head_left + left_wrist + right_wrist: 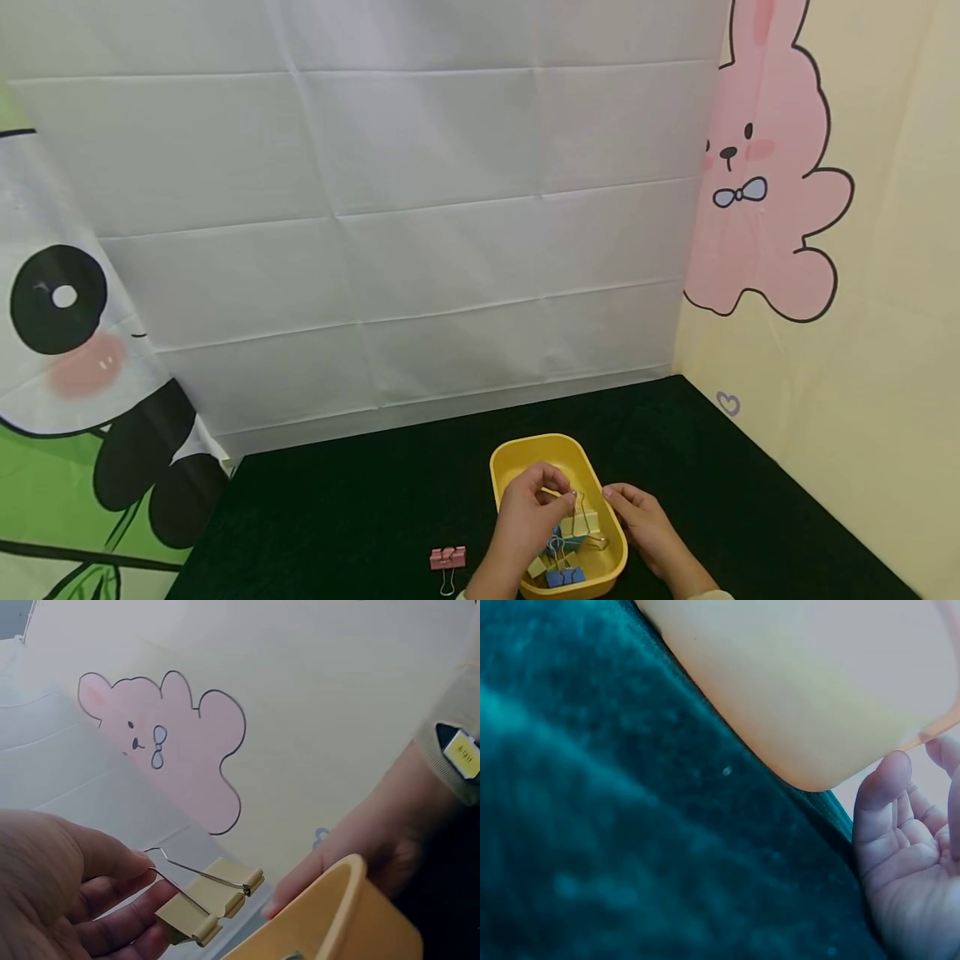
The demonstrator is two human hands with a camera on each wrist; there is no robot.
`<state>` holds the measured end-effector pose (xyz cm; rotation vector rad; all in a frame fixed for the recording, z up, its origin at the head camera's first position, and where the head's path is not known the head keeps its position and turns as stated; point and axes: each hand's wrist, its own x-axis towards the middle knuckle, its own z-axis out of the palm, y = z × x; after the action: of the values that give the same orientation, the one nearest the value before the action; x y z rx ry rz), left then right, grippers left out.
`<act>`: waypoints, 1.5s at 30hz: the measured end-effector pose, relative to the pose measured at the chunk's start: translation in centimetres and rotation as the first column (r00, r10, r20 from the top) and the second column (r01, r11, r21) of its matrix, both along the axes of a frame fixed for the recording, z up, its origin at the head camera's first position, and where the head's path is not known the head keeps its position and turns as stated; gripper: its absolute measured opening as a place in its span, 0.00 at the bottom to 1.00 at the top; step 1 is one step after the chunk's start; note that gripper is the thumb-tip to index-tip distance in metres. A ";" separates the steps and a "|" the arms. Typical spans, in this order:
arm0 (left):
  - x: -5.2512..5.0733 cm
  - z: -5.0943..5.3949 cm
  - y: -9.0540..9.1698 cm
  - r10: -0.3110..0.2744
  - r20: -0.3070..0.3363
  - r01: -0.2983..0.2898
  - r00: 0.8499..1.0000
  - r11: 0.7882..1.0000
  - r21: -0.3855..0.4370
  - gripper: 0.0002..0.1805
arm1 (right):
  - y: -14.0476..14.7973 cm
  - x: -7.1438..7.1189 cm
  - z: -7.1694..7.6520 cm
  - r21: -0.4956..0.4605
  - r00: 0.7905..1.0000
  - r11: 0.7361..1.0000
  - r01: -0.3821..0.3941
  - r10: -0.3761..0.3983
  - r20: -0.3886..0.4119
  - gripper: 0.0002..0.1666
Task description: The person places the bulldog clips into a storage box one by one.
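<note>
My left hand [522,515] pinches a pale yellow binder clip [204,898] by its wire handles, between thumb and fingers, over the yellow plastic box [534,452]. In the left wrist view the clip's body hangs beside the fingers, handles towards the thumb. Against the box's right side rests my right hand [651,533], fingertips touching the wall near the rim. A blue binder clip [566,577] and several other clips lie in the near end of the box, partly hidden by the left hand and wrist.
A pink binder clip [447,558] lies on the dark green cloth [360,500] left of the box. A white sheet [420,208] hangs behind the table. Cartoon-printed cloths stand at both sides, with a pink rabbit [765,242] on the right one.
</note>
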<state>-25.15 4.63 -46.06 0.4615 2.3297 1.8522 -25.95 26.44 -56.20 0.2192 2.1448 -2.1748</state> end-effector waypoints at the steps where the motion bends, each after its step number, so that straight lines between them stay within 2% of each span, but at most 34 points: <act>1: 0.1 0.0 0.2 -0.011 0.007 0.011 1.000 1.000 -0.001 0.07 | 0.0 0.0 0.0 -0.004 1.000 1.000 -0.006 0.006 -0.001 0.27; 5: 0.5 -0.3 0.6 -0.052 0.035 0.052 0.998 0.999 0.001 0.07 | 0.0 -0.1 0.0 -0.023 1.000 1.000 -0.018 0.018 -0.003 0.25; 8: 0.5 -0.4 0.7 -0.063 0.040 0.063 0.997 0.998 0.000 0.07 | 0.0 -0.1 0.0 -0.026 1.000 0.999 -0.018 0.018 -0.002 0.25; 13: 0.3 -0.2 0.4 -0.053 0.034 0.053 0.998 0.999 0.006 0.07 | -0.1 0.0 0.0 -0.007 1.000 1.000 -0.005 0.005 0.003 0.26; 17: 0.2 0.1 -0.5 -0.014 0.026 0.014 1.000 1.000 0.003 0.08 | -0.2 -0.1 -0.1 0.008 1.000 1.000 0.016 -0.016 0.015 0.26; 20: 0.0 0.4 -1.6 0.028 0.018 -0.028 0.999 1.000 0.001 0.08 | -0.4 0.0 -0.2 0.020 0.999 0.999 0.042 -0.043 0.026 0.26; 23: -0.6 0.5 -3.4 0.054 0.020 -0.055 0.998 0.998 0.022 0.08 | -0.5 0.0 -0.1 0.025 0.998 0.998 0.057 -0.058 0.028 0.28; 29: -1.8 0.2 -8.0 0.104 0.004 -0.104 0.995 0.992 0.069 0.11 | -0.6 0.0 0.0 0.023 0.997 0.998 0.058 -0.059 0.040 0.27; 32: -2.1 -0.6 -10.4 0.147 0.016 -0.147 0.989 0.985 0.092 0.16 | -0.7 0.0 -0.1 0.022 0.997 0.998 0.057 -0.058 0.045 0.27; 37: -2.4 -2.9 -13.2 0.209 0.044 -0.213 0.977 0.971 0.107 0.18 | -0.8 -0.1 -0.3 0.027 0.997 0.998 0.062 -0.063 0.037 0.27; 41: -2.5 -4.6 -14.6 0.198 0.036 -0.201 0.979 0.974 0.107 0.21 | -0.9 0.0 -0.2 0.039 0.997 0.996 0.074 -0.076 0.032 0.26; 45: -2.4 -5.9 -15.5 0.145 0.052 -0.150 0.988 0.982 0.115 0.29 | -0.9 0.1 0.0 0.031 0.997 0.997 0.076 -0.077 0.028 0.26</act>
<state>-27.60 -10.84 -52.01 0.2646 2.2913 2.0541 -25.89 25.53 -56.20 0.3384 2.1894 -2.1668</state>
